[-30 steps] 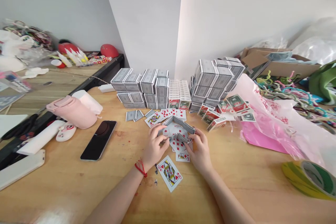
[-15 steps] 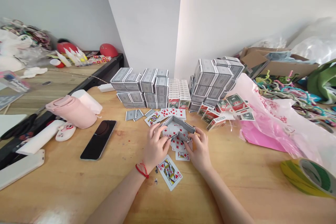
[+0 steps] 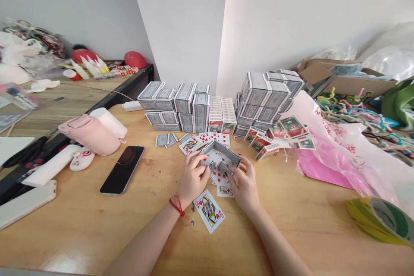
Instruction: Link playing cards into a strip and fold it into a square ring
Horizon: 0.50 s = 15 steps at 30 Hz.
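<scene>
Between my hands is a piece made of folded playing cards (image 3: 229,154), its patterned grey walls standing up around a white face with red diamonds. My left hand (image 3: 193,180), with a red string on the wrist, pinches its left side between thumb and fingers. At the right side my right hand (image 3: 246,184) grips it, fingers on the outer wall and thumb at a raised front flap (image 3: 225,168). Loose diamond cards (image 3: 224,190) lie just under and before it. Nearer me a queen of hearts (image 3: 209,211) lies face up.
Stacked grey card blocks stand at back left (image 3: 161,116) and back right (image 3: 267,99), with card boxes (image 3: 222,114) between. Left are a black phone (image 3: 122,170) and a pink pouch-like item (image 3: 92,133). Right are pink plastic (image 3: 326,159) and a tape roll (image 3: 377,220).
The camera view has shifted slightly. My left thumb has moved a little left and up along the folded piece; my right hand keeps nearly the same grip.
</scene>
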### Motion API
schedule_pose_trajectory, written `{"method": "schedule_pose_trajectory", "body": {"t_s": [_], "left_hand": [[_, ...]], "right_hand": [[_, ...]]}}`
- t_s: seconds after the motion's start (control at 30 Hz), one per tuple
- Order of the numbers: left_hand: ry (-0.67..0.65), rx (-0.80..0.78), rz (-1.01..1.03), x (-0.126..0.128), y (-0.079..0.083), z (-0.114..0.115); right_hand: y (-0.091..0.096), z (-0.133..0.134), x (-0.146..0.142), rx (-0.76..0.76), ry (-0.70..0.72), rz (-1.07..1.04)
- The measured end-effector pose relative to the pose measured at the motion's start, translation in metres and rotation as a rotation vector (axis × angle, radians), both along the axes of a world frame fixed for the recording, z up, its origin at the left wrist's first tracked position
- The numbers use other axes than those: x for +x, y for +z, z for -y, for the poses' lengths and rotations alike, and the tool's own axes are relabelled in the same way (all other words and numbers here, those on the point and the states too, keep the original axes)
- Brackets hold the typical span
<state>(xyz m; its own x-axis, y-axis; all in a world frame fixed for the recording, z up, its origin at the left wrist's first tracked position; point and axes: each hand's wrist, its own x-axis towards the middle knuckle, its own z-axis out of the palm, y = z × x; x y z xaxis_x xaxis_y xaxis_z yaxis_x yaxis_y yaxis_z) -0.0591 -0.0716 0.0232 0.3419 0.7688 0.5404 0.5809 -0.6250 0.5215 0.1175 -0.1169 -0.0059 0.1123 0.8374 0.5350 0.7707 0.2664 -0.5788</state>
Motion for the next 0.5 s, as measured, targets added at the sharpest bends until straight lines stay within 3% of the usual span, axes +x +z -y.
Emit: {"method": "schedule_pose_trajectory", "body": {"t_s": [0.3, 0.5], "left_hand": [[-0.012, -0.040, 0.018, -0.0002, 0.0027, 0.0002], [-0.028, 0.029, -0.037, 0.0011, -0.0012, 0.0027]], "right_hand": [[-0.0014, -0.0004, 0.0008, 0.014, -0.007, 0.028], [-0.0017, -0.0012, 0.0021, 0.027, -0.016, 0.027]]}}
